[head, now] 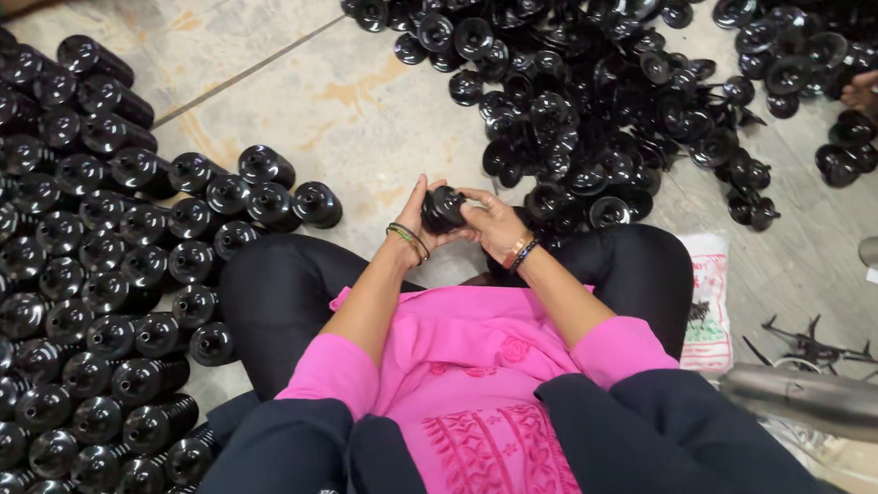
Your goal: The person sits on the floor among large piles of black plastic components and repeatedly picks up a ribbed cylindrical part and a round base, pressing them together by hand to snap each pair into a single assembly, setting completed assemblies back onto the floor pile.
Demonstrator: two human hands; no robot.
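Far left, rows of stacked black cylinders (66,288) lie packed on the floor (365,123). In the middle, the left hand (416,216) and right hand (493,223) meet above the lap, both closed around 1 black round part (444,208), which sits between the palms just in front of the crossed legs. The fingers hide most of it, so its exact shape is hard to tell. Beyond and rightward spreads a loose heap of black parts (608,75). A printed bag (709,301) lies beside the right knee.
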